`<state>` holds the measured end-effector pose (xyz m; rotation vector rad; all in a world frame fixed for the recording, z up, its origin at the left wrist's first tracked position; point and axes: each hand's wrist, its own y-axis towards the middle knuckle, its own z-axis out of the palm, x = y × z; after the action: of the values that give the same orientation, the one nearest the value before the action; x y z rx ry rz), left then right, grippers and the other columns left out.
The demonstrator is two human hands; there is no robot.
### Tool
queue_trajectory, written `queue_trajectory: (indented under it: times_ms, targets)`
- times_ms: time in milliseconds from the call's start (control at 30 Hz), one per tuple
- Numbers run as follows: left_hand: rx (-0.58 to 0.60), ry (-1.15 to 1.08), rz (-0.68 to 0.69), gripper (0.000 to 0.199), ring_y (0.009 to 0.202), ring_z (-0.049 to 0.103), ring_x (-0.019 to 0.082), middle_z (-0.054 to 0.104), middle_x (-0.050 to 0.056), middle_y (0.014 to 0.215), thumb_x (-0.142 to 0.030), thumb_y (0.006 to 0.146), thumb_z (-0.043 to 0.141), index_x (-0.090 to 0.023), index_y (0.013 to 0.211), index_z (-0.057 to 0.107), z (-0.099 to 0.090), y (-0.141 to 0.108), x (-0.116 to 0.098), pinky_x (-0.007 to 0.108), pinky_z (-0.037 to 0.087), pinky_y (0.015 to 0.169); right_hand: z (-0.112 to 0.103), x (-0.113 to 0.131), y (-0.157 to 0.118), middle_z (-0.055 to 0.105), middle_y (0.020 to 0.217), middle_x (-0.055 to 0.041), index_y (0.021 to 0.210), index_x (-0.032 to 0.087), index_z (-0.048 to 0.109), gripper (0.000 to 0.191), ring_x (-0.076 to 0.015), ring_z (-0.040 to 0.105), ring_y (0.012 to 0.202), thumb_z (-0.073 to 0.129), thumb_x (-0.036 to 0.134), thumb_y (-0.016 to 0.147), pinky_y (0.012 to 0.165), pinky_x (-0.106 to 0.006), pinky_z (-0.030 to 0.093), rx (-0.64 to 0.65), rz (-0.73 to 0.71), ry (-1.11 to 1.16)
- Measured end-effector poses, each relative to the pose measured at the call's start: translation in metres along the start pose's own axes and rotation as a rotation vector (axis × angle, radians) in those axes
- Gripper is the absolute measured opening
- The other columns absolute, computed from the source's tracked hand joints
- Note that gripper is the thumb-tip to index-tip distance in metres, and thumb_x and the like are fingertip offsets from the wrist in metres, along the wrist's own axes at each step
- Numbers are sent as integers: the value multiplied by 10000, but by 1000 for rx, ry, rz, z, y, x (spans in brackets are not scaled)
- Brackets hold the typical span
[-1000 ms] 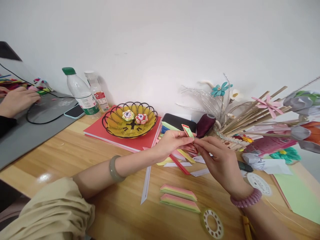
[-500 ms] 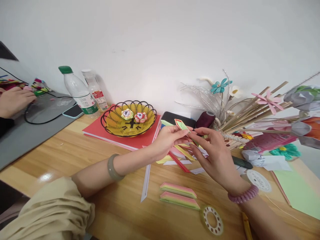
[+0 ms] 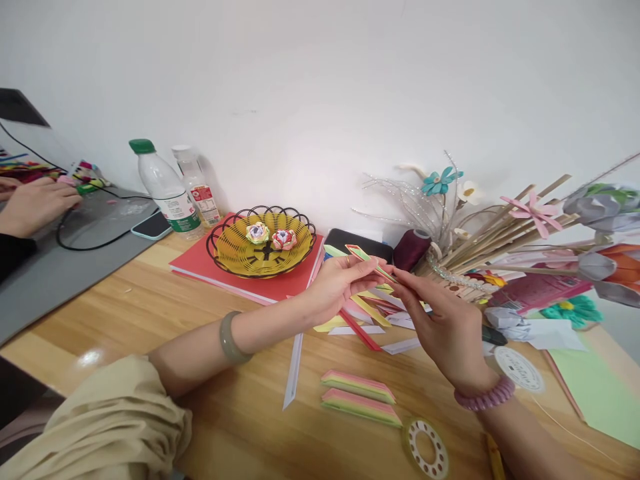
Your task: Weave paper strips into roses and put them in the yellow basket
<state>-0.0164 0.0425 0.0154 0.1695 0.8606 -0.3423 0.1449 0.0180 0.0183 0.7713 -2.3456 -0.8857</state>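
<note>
Between both hands is a small folded paper strip [image 3: 364,256], green with a red edge, tilted above the table. My left hand [image 3: 336,283] pinches it between thumb and fingers near its middle. The fingertips of my right hand [image 3: 443,317] are pressed on its right end. Loose folded strips [image 3: 363,330] in red, yellow and white lie beneath the hands. Nearer the front are two stacks of pink and green folded strips [image 3: 359,387] beside a roll of tape [image 3: 426,447].
Left of the hands, a yellow basket [image 3: 230,257] with two paper flowers stands on red paper [image 3: 193,263]. Behind it are two bottles [image 3: 173,200]. Craft flowers [image 3: 533,212] crowd the right. Another person's hand [image 3: 40,203] is at far left.
The paper strip has turned flatter and more edge-on. My right hand has shifted slightly right and down, its fingers closer together on the strip's end. The view has shifted a little.
</note>
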Motion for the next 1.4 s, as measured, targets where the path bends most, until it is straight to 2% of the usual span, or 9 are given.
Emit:
queue_trajectory:
  times_ms: [233,333,533,700,867,933,1100,1200,1400]
  targets:
    - [-69,151,66,198,684,566,67,626,0,729,-216,643,691,-145,827,670,-4,3,-12,240,419,754,-5,-4,4,669,889,-37,943,216,616,161,-171,616,793,483,217,852,699,-306,485,53,118,119]
    - [-67,202,111,167,686,583,75,615,-8,711,-206,617,704,-134,757,647,-8,7,-17,260,433,769,-7,-6,6,651,866,-44,937,207,608,159,-167,599,793,471,208,858,700,-300,474,47,110,112]
    - [-110,292,136,190,641,566,70,599,-10,672,-252,614,704,-120,708,604,-9,7,-14,261,446,728,-5,-3,5,602,953,-83,1156,203,534,300,-169,583,825,411,198,882,681,-299,469,76,-7,20]
    - [-14,451,146,201,650,583,104,608,9,663,-282,635,686,-124,707,585,-5,3,-14,271,446,683,-9,-4,6,616,859,-49,1026,222,604,232,-159,582,761,431,191,874,642,-285,461,70,21,43]
    - [46,835,285,161,693,571,127,634,41,742,-297,692,625,-139,722,608,-2,-4,-23,252,426,644,-15,-4,8,605,806,-47,922,198,615,181,-160,569,747,441,203,871,639,-282,448,78,58,96]
    - [70,1017,294,145,658,560,122,638,31,714,-294,719,593,-151,712,619,-4,-9,-29,238,405,608,-18,-4,8,614,818,-47,911,198,610,180,-160,573,754,435,221,876,655,-282,449,167,81,139]
    - [271,1317,185,109,629,558,113,660,13,704,-241,727,575,-167,711,653,-17,-28,-27,213,377,576,-21,1,-7,646,892,-36,900,218,619,187,-162,592,808,443,276,873,693,-279,463,554,139,282]
    - [322,1336,95,114,638,555,108,656,12,713,-245,729,579,-165,714,657,-28,-40,-10,198,379,579,-19,8,-25,633,909,-41,891,222,630,206,-165,586,826,428,259,876,722,-294,457,638,135,275]
    - [373,1396,78,86,618,501,97,618,12,741,-194,692,596,-164,738,662,-43,-52,17,197,348,571,-7,13,-56,629,851,-20,889,226,626,178,-149,581,762,464,292,859,670,-268,447,741,262,240]
